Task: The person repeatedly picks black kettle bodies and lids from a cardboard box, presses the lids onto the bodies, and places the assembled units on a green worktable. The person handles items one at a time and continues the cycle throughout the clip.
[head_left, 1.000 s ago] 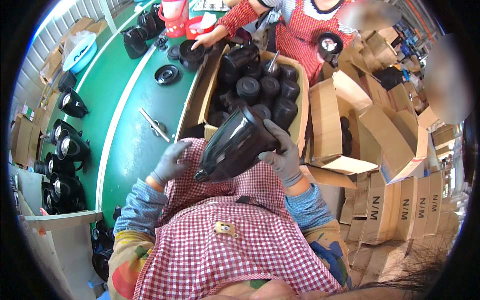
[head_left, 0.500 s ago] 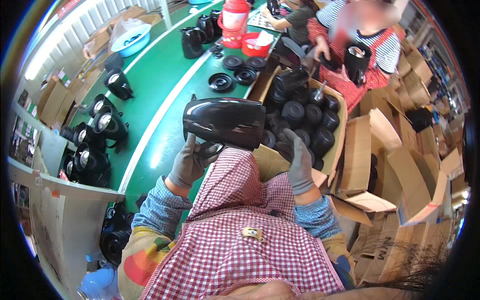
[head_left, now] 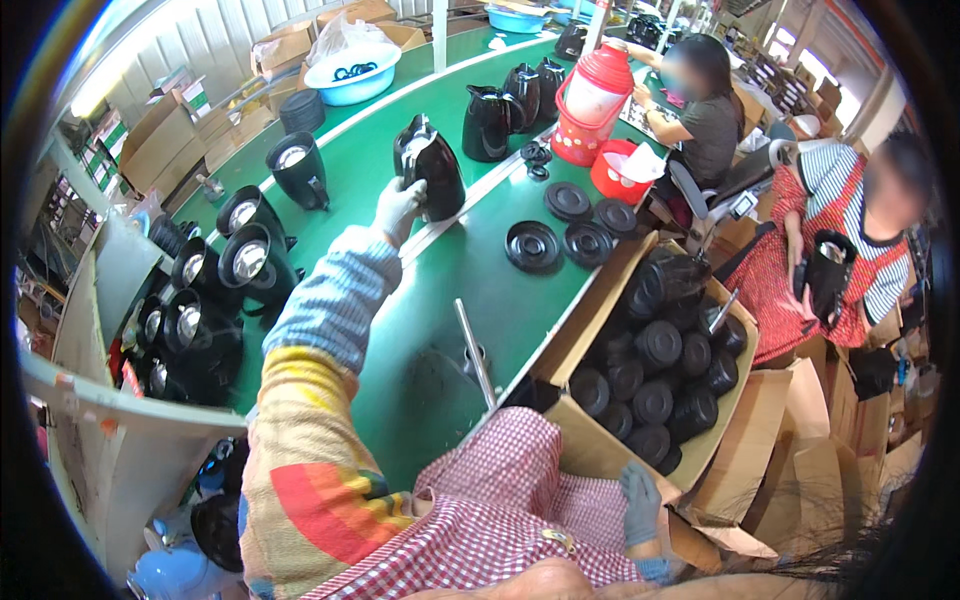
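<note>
My gloved left hand [head_left: 400, 208] is stretched far out over the green table [head_left: 390, 320], its fingers closed round the handle of a glossy black jug [head_left: 440, 178]. The jug stands nearly upright, a silvery patch showing near its top. Low by my lap, my gloved right hand [head_left: 640, 505] has its fingers extended and holds nothing visible. Beside it is the near edge of a cardboard box [head_left: 590, 445] filled with black jug-like parts [head_left: 660, 345]. Further along the table stands another black jug [head_left: 488, 125], with more behind it.
Several open-topped black jugs [head_left: 245, 255] stand at the left. Round black lids [head_left: 532, 246] lie near a red bucket [head_left: 590, 105] and red basin [head_left: 622, 170]. A metal rod [head_left: 475, 350] rises at the table's near edge. Two people sit at the right, one holding a jug [head_left: 828, 280].
The jug has gone from lying sideways before my chest to standing further out on the table, carried by my left hand. My right hand has dropped toward my lap. The view has shifted.
</note>
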`<state>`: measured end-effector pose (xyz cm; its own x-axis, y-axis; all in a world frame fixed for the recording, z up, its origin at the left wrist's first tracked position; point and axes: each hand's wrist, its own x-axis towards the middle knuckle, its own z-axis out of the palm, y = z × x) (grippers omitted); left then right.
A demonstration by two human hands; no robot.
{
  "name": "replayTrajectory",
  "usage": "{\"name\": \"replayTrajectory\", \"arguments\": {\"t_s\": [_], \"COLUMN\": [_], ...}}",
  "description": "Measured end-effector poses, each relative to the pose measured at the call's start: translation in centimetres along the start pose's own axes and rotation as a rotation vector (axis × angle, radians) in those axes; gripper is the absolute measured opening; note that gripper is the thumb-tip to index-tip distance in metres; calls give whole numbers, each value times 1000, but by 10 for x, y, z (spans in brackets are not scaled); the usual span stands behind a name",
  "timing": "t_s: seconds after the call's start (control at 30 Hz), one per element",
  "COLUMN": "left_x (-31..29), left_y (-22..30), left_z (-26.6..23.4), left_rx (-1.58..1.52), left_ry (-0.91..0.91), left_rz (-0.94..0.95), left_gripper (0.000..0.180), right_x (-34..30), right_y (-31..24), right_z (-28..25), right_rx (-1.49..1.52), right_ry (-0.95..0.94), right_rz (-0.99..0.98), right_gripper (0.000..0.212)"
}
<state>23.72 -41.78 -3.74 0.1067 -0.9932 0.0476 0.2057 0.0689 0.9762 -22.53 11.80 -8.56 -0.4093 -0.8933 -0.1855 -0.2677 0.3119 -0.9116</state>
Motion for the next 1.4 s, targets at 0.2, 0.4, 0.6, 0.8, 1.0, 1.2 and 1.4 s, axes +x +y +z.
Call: {"name": "replayTrajectory", "arguments": {"t_s": [0.2,0.4,0.6,0.8,1.0,1.2,1.4], "left_x": [118,129,82,105,101,-8,-199], "left_y": [-26,-8,95,68,59,97,192], "left_z": [36,25,-97,-203,-175,-138,-1], "left_rx": [539,876,1790,1463,1593,1379,1143], "left_ry": [324,359,755,604,334,108,-420], "left_rz": [139,228,178,-59,63,584,912], "left_gripper": [31,56,76,52,53,43,18], "right_x": [3,18,11,5,-40,-94,-100], "right_y": [-4,-26,-1,10,11,-24,-100], "right_z": [16,6,6,4,-1,-18,-27], "right_rx": [57,-424,-665,-296,-56,-216,-221], "right_ry": [67,-236,-152,-39,196,133,124], "right_rz": [162,237,-24,101,50,-87,-263], "right_gripper": [35,46,39,36,31,31,32]}}
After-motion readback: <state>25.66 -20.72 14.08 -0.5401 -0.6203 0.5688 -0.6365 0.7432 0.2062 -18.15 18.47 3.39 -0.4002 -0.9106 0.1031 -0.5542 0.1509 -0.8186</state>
